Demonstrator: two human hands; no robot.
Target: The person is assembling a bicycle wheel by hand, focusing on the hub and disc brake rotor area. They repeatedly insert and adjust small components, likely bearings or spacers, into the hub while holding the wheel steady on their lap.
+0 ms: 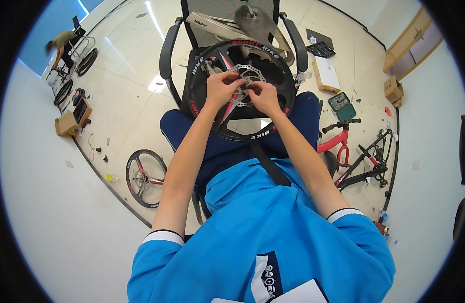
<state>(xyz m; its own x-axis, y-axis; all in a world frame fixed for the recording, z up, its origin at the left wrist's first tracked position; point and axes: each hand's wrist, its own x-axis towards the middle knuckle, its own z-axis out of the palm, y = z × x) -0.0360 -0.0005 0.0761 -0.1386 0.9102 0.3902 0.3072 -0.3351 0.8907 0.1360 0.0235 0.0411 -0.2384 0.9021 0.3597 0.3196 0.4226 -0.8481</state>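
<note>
A black bicycle wheel (241,91) with red and white spokes lies flat across the person's lap, its axle pointing up toward the camera. Both hands meet at its centre: the left hand (221,86) pinches something small at the edge of the silver brake disc (248,76), and the right hand (264,96) closes its fingertips just beside it; what they grip is too small to tell. The disc sits directly under both hands, equally near each. Beyond stands an office chair (172,50); another wheel (144,178) lies on the floor (126,91).
</note>
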